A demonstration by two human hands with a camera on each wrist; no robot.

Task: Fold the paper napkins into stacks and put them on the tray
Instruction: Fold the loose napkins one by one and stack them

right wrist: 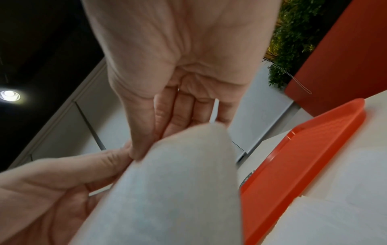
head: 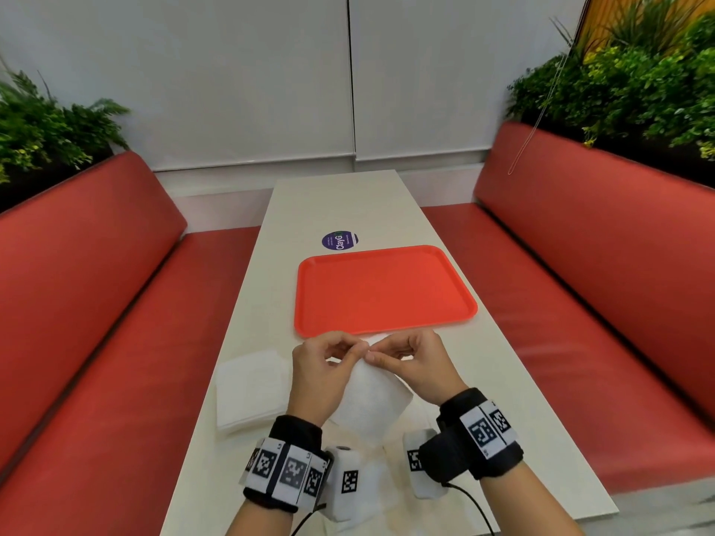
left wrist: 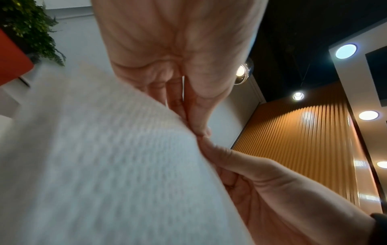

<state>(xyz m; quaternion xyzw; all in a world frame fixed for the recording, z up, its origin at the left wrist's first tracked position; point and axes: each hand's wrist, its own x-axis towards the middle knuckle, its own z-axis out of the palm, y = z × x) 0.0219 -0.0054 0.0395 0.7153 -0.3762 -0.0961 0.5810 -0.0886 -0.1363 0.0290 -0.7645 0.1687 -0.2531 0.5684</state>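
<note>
**Both hands pinch one napkin at its top edge, tray waiting bare**

Nearest, at six o'clock on the table [head: 503, 381], black wrist bands carry square black-and-white code patches; no words can be read on them. Just above, the left hand [head: 323, 371] and the right hand [head: 416, 365] meet at the centre, each with thumb and fingertip pressed together on the upper edge of a single white napkin [head: 371, 400]. The sheet hangs down between the wrists, lifted off the table, probably so its edges can be matched up before a crease is pressed in. The wrist views agree: the two pinches sit side by side, almost touching, with the paper draped below them.

At nine o'clock from the hands, a pile of napkins [head: 251, 388] lies flat on the table, near the left hand, handy for taking the next sheet. Whether it is already folded I cannot tell.

At twelve o'clock, just beyond the hands, the orange tray [head: 387, 290] lies with nothing on it, placed within easy reach for setting down finished stacks; the task looks barely begun.

Further still at twelve o'clock, a round purple sticker [head: 339, 240] reads "ClayG"; its smaller print is illegible.
</note>
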